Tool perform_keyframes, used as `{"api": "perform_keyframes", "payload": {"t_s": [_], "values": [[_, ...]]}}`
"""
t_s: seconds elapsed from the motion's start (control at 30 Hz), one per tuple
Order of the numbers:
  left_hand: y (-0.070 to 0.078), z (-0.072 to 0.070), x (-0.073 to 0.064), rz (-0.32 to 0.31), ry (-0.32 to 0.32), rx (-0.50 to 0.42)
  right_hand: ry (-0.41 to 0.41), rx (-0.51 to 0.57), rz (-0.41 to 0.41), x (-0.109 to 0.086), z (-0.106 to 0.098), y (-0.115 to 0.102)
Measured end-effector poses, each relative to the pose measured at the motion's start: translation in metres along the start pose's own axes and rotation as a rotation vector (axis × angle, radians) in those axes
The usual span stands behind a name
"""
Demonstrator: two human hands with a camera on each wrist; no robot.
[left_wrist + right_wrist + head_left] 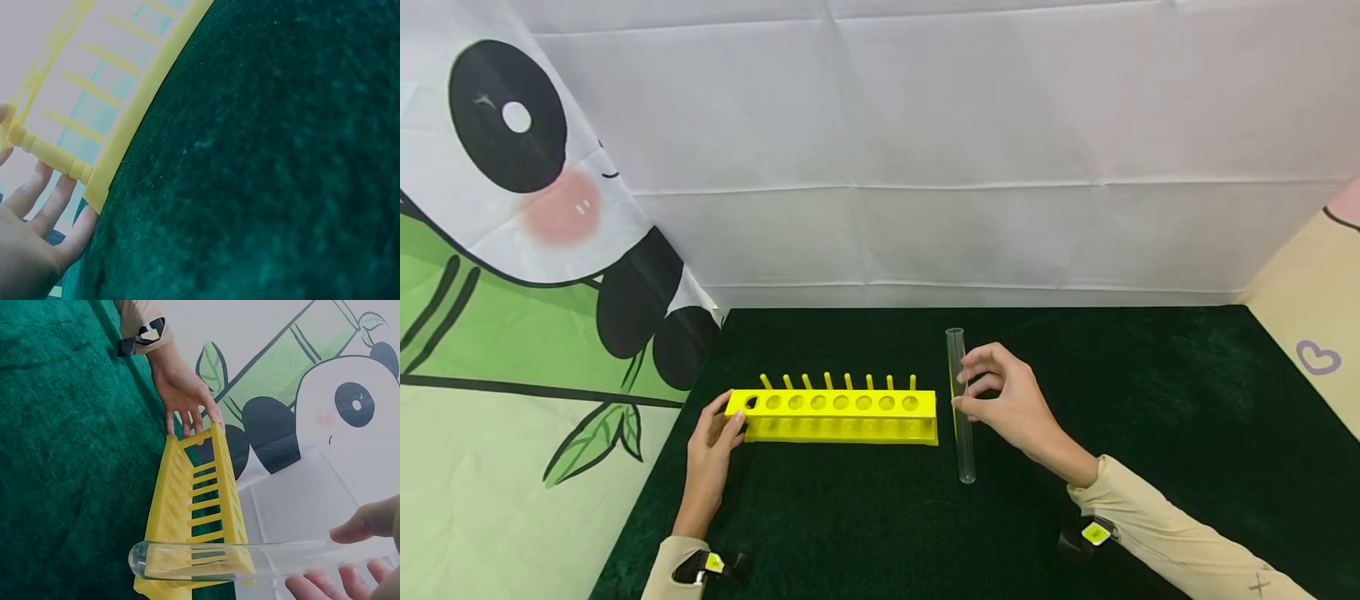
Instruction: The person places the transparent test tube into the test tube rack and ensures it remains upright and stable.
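Observation:
A yellow test tube rack (830, 403) stands on the dark green cloth, with a row of round holes on top and upright pegs along its back. My left hand (707, 458) grips its left end, thumb near the top plate; in the left wrist view, fingers touch the end post (53, 156). To the right of the rack, my right hand (1015, 408) pinches a clear glass test tube (966, 454) between thumb and fingers. The tube is nearly upright, its rounded bottom downward, apart from the rack. No tubes show in the rack.
Green cloth (865, 525) covers the table. A white curtain (962, 167) hangs behind it, and a panda-print sheet (535, 233) runs along the left side. Each wrist carries a black strap with a yellow tag (1097, 532).

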State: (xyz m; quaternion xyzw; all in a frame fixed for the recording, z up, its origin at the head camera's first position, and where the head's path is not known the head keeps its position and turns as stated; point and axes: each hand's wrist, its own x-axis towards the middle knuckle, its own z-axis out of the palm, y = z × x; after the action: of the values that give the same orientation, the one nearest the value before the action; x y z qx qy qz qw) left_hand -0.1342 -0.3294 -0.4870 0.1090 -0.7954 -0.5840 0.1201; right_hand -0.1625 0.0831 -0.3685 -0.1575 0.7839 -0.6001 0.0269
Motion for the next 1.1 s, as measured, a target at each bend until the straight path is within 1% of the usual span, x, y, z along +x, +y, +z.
{"api": "perform_keyframes", "payload": {"t_s": [0.27,0.43,0.6,0.93,1.1], "values": [[0.0,-0.004,0.002,-0.024,-0.02,-0.001,0.013,-0.003,-0.034,-0.003,0.004,-0.005],[0.001,-0.006,0.001,-0.017,-0.022,0.006,0.029,-0.015,-0.053,-0.006,0.007,-0.008],[0.0,-0.008,0.001,-0.015,-0.026,0.007,0.042,-0.029,-0.05,-0.009,0.01,-0.012],[0.001,-0.008,0.001,-0.021,-0.022,0.015,0.051,-0.024,-0.082,-0.008,0.011,-0.017],[0.0,-0.008,0.0,-0.026,-0.025,0.021,0.05,-0.025,-0.083,-0.007,0.011,-0.019]]}}
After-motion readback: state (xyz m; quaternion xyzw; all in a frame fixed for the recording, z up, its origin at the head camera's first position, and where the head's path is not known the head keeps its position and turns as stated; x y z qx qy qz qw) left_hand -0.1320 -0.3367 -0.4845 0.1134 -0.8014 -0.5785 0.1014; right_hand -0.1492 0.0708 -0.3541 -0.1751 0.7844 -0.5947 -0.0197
